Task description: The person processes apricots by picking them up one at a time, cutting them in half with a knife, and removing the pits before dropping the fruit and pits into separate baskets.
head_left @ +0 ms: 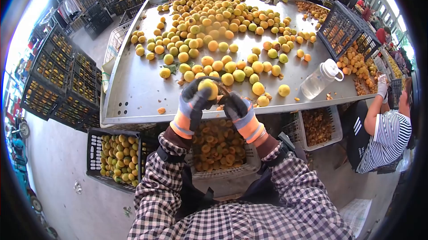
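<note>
My left hand (pixel 196 99), in a dark glove with an orange and grey cuff, grips a yellow apricot (pixel 208 89) above the table's near edge. Close to its right side is my gloved right hand (pixel 238 108), with the fingers curled in. A thin dark curved edge shows between the two hands, but what my right fingers hold I cannot make out. Loose apricots (pixel 229 67) in yellow, orange and green are heaped on the metal table (pixel 147 86) ahead. Below my hands stands a light crate (pixel 249 164) with fruit halves (pixel 218 146) in it.
A clear water bottle (pixel 314 84) stands on the table's right. A black crate of apricots (pixel 118 159) is at my lower left, with stacked crates (pixel 62 75) beyond. A light bin (pixel 318 126) holds brownish scraps. A person in a striped shirt (pixel 385 139) works at right; others sit opposite.
</note>
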Action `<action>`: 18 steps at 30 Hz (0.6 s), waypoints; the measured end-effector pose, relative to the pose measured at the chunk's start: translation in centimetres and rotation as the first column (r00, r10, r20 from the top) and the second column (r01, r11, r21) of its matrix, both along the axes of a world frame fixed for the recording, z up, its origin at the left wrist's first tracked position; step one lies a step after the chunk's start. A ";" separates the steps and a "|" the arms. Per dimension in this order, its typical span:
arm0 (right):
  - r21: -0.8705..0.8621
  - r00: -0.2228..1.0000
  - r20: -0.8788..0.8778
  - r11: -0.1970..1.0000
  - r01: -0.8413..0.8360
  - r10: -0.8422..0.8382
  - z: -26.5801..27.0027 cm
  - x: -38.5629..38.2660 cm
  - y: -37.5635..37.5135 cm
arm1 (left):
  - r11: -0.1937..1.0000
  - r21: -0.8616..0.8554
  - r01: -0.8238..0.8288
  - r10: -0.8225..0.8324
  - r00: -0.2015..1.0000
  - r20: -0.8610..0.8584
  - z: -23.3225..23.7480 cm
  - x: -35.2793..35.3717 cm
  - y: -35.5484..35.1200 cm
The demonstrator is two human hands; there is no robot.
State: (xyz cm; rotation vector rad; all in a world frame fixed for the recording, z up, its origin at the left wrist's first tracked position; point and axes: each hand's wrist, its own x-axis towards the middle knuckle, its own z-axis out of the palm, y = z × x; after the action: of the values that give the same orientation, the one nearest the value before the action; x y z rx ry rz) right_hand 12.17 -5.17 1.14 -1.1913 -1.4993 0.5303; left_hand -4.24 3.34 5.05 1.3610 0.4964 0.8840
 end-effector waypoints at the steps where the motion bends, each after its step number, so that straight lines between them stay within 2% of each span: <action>1: 0.000 1.000 0.000 1.000 -0.002 0.002 -0.2 0.0 0.0 | 0.990 -0.138 -0.012 0.025 0.995 0.094 0.2 0.0 -0.2; 2: -0.114 0.952 -0.307 0.993 -0.040 0.003 -0.6 0.0 0.1 | 0.962 -0.272 -0.011 0.063 0.981 0.183 0.4 0.0 -0.3; 3: -0.209 0.811 -0.584 0.971 -0.113 -0.031 -0.8 0.0 0.3 | 0.945 -0.327 -0.017 0.079 0.981 0.177 0.1 -0.1 -0.2; 4: -0.209 0.809 -0.587 0.971 -0.120 -0.026 -0.9 0.1 0.5 | 0.945 -0.327 -0.024 0.085 0.981 0.174 -0.1 -0.3 -0.2; 6: -0.200 0.897 -0.441 0.978 -0.064 -0.031 -0.6 0.5 0.6 | 0.885 -0.465 -0.017 0.117 0.975 0.187 -0.4 -0.2 -0.5; 7: -0.097 0.909 -0.413 0.995 0.014 -0.053 0.1 -0.3 0.5 | 0.885 -0.464 -0.049 0.134 0.979 0.153 -0.5 0.0 -0.6; 8: -0.100 0.908 -0.415 0.995 0.015 -0.056 0.1 -0.4 0.6 | 0.883 -0.466 -0.049 0.133 0.980 0.150 -0.7 0.1 -0.4; 10: -0.012 0.961 -0.260 0.996 0.092 -0.092 0.1 -0.5 0.6 | 0.832 -0.552 0.055 0.116 0.956 0.271 -1.2 0.1 0.0; 11: -0.013 0.961 -0.261 0.996 0.092 -0.093 0.1 -0.5 0.5 | 0.832 -0.552 0.054 0.117 0.956 0.270 -1.3 0.2 -0.1; 13: -0.158 0.944 -0.318 0.987 0.041 -0.090 0.1 -0.5 0.5 | 0.839 -0.543 -0.023 0.177 0.956 0.233 -0.8 0.5 -0.5; 14: -0.157 0.944 -0.319 0.987 0.042 -0.091 0.1 -0.3 0.5 | 0.840 -0.542 -0.023 0.176 0.957 0.232 -0.8 0.5 -0.4; 16: -0.084 0.987 0.102 0.988 0.129 -0.120 0.1 -0.1 0.6 | 0.974 -0.190 -0.119 0.147 0.979 0.141 -1.0 0.7 0.0; 18: -0.098 0.992 0.044 0.987 0.126 -0.122 0.9 -0.2 0.4 | 0.983 -0.130 -0.129 0.144 0.983 0.113 -2.1 0.6 0.9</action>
State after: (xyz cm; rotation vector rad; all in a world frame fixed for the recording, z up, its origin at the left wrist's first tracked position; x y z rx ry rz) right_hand 12.01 -4.82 2.01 -1.3707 -1.4333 0.5068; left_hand -3.63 4.27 2.91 1.1638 0.5456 1.0261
